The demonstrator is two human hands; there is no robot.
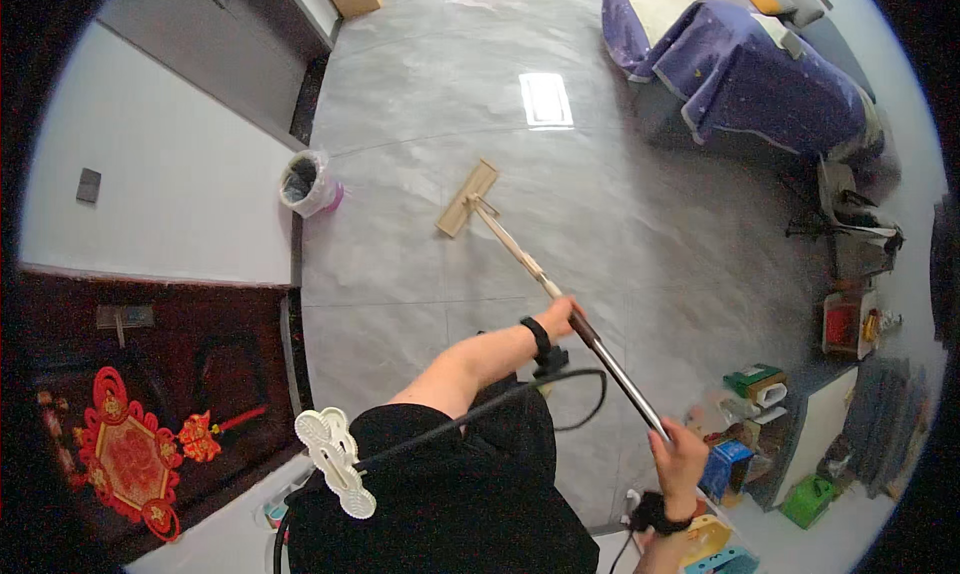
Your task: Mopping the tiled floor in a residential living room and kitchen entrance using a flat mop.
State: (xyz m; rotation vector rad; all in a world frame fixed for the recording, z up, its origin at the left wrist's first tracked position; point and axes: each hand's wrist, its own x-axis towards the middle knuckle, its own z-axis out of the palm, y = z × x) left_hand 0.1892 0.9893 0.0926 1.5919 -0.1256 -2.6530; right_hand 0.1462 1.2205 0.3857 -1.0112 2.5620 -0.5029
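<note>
A flat mop with a beige rectangular head (467,198) lies against the grey tiled floor in the middle of the view. Its pole slants down to the right, beige near the head and metallic above. My left hand (560,317) grips the pole around its middle, by a dark brown sleeve. Near the pole's upper end, at the lower right, my right hand (678,446) is closed around the metal part. Both wrists carry black bands. A black cable loops between the arms.
A lined waste bin (301,185) stands by the left wall. At the upper right is a sofa under a purple blanket (780,78). Boxes and a shelf cabinet (816,435) are at the lower right. A dark door (225,311) with red hanging ornaments is on the left.
</note>
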